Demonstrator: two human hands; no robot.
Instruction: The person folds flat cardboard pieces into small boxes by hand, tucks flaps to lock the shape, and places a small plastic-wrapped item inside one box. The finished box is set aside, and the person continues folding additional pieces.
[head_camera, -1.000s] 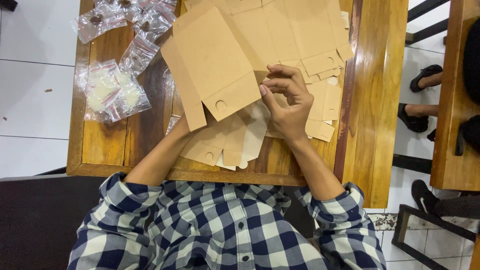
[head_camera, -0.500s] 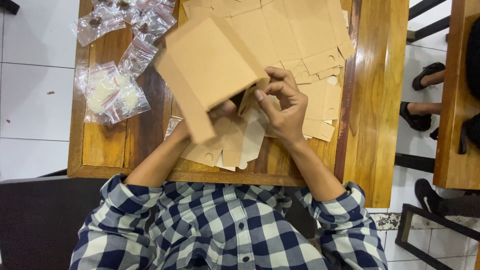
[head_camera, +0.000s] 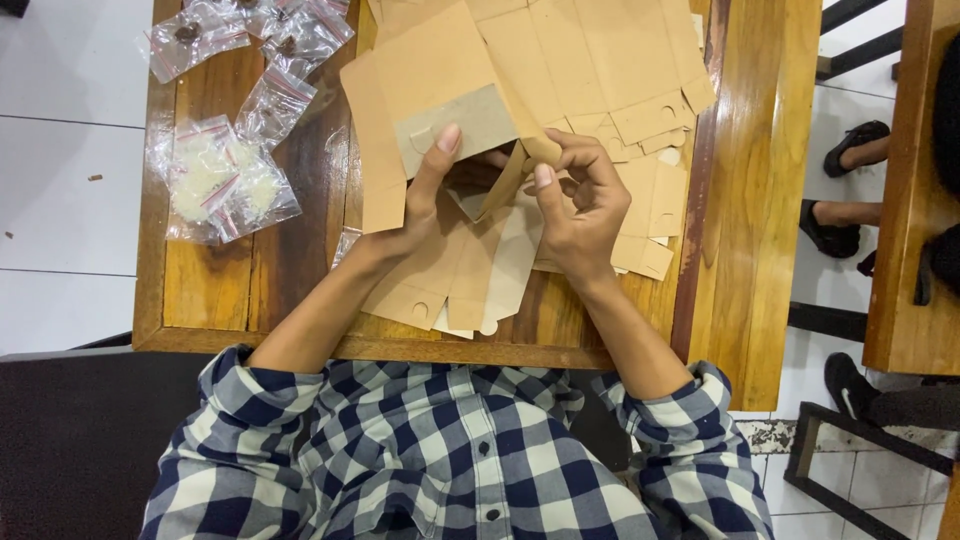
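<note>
We find the scene evenly and brightly lit from above, with colours true and no dim corners. Glare shows on the varnished wooden table (head_camera: 760, 200), strongest along its right side, and small highlights glint on the clear plastic bags (head_camera: 225, 180) at far left. Shadows are soft and short beneath the hands and the cardboard sheets (head_camera: 600, 60). Focus is sharp throughout; we detect slight wide-angle bending at the edges.
</note>
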